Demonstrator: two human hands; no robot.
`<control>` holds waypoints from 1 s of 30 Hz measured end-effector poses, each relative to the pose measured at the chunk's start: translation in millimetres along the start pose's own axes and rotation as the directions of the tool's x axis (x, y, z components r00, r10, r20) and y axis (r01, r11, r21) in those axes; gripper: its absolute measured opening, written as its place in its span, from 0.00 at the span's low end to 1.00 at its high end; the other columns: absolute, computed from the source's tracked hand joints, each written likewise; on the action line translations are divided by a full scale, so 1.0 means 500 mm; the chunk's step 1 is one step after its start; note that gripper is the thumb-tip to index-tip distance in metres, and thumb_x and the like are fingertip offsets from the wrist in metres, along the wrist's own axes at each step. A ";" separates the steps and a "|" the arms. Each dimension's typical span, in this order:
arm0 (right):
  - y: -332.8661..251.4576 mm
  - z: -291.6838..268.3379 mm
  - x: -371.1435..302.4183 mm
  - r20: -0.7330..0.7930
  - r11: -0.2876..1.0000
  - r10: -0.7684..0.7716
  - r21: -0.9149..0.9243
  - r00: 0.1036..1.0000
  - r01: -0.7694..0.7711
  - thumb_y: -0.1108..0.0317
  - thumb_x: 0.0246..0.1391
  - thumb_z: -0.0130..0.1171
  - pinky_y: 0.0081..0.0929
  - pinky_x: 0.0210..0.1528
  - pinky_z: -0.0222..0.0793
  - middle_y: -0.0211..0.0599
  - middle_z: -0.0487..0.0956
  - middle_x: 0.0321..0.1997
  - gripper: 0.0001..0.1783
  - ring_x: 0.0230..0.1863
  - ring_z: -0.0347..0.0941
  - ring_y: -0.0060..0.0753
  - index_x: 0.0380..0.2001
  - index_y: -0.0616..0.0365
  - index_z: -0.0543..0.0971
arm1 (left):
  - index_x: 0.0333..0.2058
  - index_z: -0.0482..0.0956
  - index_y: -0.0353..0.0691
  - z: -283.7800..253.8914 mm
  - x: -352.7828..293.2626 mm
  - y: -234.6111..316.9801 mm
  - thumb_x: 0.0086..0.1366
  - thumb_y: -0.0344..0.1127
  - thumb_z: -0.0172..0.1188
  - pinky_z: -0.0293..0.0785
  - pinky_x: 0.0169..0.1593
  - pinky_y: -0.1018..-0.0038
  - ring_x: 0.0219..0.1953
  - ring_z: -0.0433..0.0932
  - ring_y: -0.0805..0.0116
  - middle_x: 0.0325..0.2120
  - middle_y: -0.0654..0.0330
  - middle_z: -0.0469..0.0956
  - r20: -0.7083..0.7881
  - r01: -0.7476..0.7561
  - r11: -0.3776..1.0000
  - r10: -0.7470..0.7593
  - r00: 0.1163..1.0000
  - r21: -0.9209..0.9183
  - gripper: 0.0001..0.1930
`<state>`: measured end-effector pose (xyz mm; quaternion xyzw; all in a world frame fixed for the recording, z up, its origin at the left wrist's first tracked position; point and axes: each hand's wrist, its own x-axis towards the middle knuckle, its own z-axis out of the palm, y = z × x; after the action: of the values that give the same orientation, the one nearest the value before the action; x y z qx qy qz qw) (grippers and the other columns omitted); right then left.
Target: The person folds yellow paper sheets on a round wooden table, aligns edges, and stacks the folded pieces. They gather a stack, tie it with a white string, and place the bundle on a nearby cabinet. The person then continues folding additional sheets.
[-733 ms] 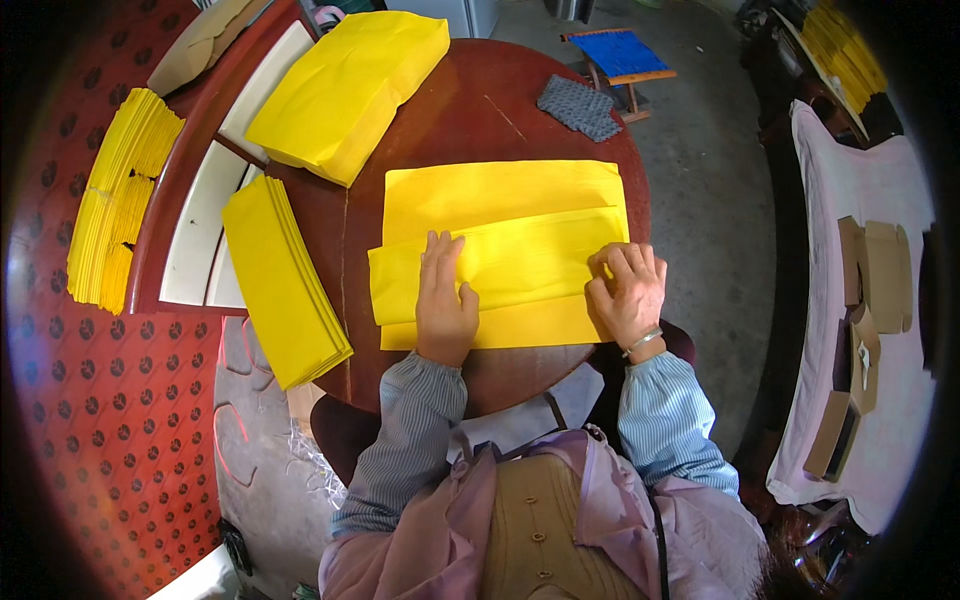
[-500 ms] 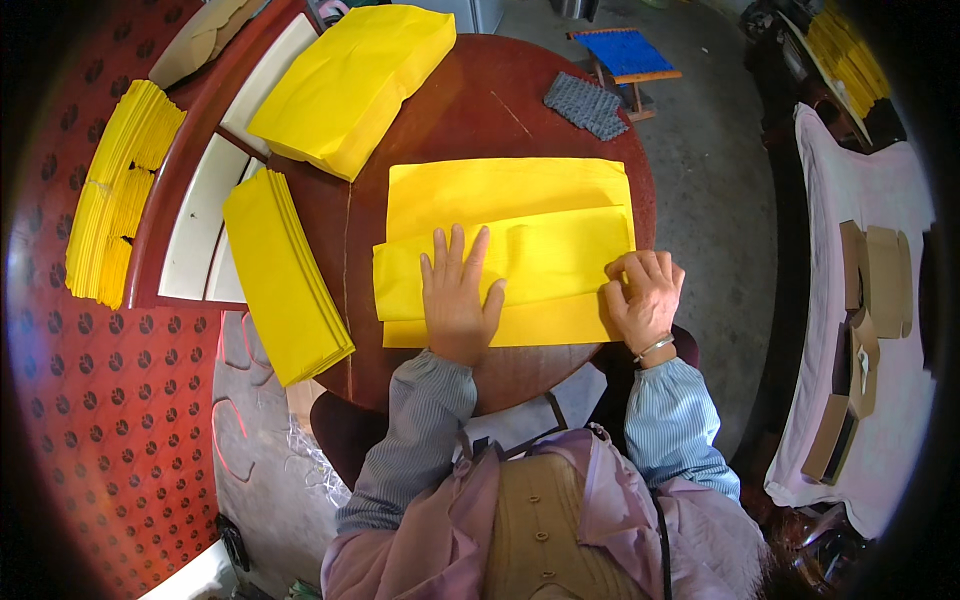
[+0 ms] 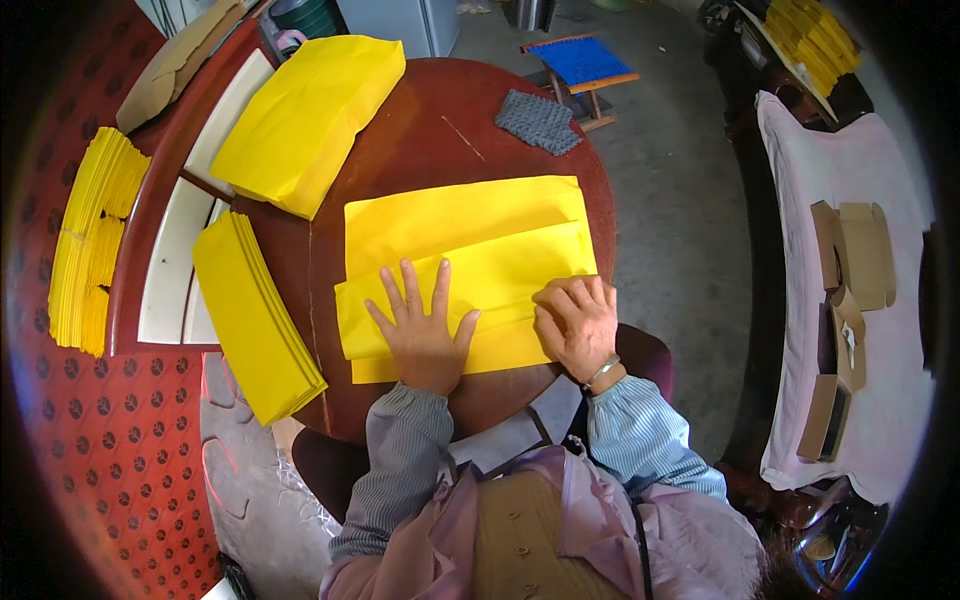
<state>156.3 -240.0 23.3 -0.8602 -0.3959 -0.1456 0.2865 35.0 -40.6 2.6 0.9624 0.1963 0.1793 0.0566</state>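
Observation:
A yellow fabric-like sheet (image 3: 460, 203) lies flat on the round brown table (image 3: 440, 120). Across it runs a narrower folded yellow layer (image 3: 510, 262), slightly slanted, its left end reaching past the sheet below. My left hand (image 3: 420, 342) presses flat on the left part of that layer, fingers spread, holding nothing. At the right end, my right hand (image 3: 580, 322) is closed, its fingers curled down on the yellow sheet's edge and the thumb tucked toward it. What lies under those fingers is hidden.
A bulky yellow stack (image 3: 305, 120) and a narrow folded yellow stack (image 3: 255, 315) lie left on the table. A grey textured mat (image 3: 538, 122) lies at its far right edge. Beyond are a blue-topped stool (image 3: 582, 64) and a pink-covered surface (image 3: 800, 160) bearing cardboard boxes (image 3: 866, 255).
The view has shifted, moving the table lower and left in the picture. My left fingers have spread wider. The folded layer slants more, and my right hand stays at its right end.

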 end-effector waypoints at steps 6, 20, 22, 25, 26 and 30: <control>0.044 -0.035 -0.011 -0.041 0.995 0.089 -0.044 0.995 -0.091 0.67 0.51 0.68 0.43 0.51 0.64 0.33 0.83 0.41 0.07 0.46 0.75 0.41 0.35 0.51 0.87 | 0.72 0.69 0.56 0.002 -0.003 0.002 0.63 0.62 0.64 0.46 0.69 0.22 0.77 0.50 0.30 0.75 0.39 0.55 -0.040 0.002 1.000 -0.002 0.999 0.006 0.41; -0.063 0.088 0.088 0.379 0.974 -0.142 -0.109 0.914 0.196 0.46 0.73 0.46 0.49 0.84 0.32 0.32 0.52 0.85 0.37 0.85 0.41 0.33 0.78 0.49 0.58 | 0.76 0.61 0.57 0.023 -0.006 -0.004 0.66 0.70 0.54 0.34 0.71 0.23 0.80 0.40 0.35 0.78 0.41 0.48 0.050 0.035 0.997 -0.039 0.998 0.075 0.44; -0.050 0.095 0.081 0.453 0.972 -0.075 -0.166 0.889 0.167 0.44 0.73 0.45 0.50 0.84 0.32 0.31 0.53 0.84 0.37 0.85 0.42 0.33 0.78 0.48 0.58 | 0.76 0.60 0.55 0.022 -0.015 -0.015 0.66 0.71 0.55 0.35 0.71 0.24 0.80 0.42 0.35 0.77 0.40 0.49 0.033 0.067 0.996 -0.069 0.997 0.058 0.45; -0.041 0.102 0.073 0.406 0.967 -0.119 -0.157 0.906 0.198 0.42 0.74 0.42 0.50 0.84 0.30 0.29 0.51 0.85 0.38 0.85 0.41 0.32 0.79 0.47 0.55 | 0.76 0.60 0.48 -0.003 -0.045 -0.054 0.65 0.67 0.59 0.36 0.72 0.26 0.79 0.44 0.36 0.77 0.40 0.50 -0.001 0.127 0.992 -0.127 0.992 0.027 0.47; -0.040 0.103 0.072 0.427 0.967 -0.103 -0.169 0.899 0.191 0.42 0.74 0.42 0.50 0.84 0.30 0.29 0.51 0.85 0.39 0.85 0.41 0.32 0.79 0.47 0.55 | 0.76 0.59 0.44 -0.017 -0.055 -0.070 0.66 0.65 0.60 0.37 0.72 0.27 0.79 0.44 0.37 0.77 0.40 0.51 -0.006 0.130 0.991 -0.130 0.991 0.036 0.47; -0.043 0.106 0.075 0.452 0.965 -0.099 -0.172 0.886 0.196 0.41 0.74 0.40 0.50 0.84 0.28 0.29 0.50 0.85 0.39 0.85 0.39 0.31 0.80 0.47 0.54 | 0.74 0.58 0.34 -0.037 -0.046 -0.073 0.70 0.56 0.61 0.39 0.75 0.33 0.79 0.47 0.41 0.76 0.41 0.54 -0.163 -0.005 0.998 -0.004 0.987 -0.057 0.44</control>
<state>165.5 -174.1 7.4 -0.8636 -0.4970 -0.0106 0.0839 -4.5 -15.7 5.6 0.9425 0.1948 0.2632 0.0677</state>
